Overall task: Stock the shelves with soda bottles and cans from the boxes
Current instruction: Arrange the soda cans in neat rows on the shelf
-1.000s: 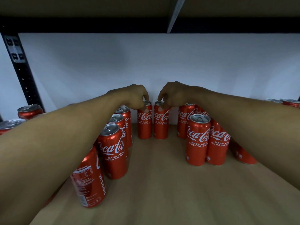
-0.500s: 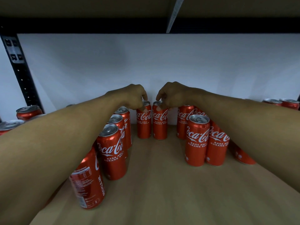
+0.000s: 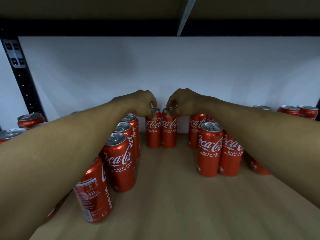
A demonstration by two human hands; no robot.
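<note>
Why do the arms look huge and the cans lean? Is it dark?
Head view: wide-angle lens swells the forearms and leans side cans outward; light is dim, glare on lids; left hand, right hand and their back cans are sharp.

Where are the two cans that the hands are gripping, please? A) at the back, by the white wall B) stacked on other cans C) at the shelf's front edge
A: the left hand and right hand grip two upright cans on the shelf beside the white wall.
</note>
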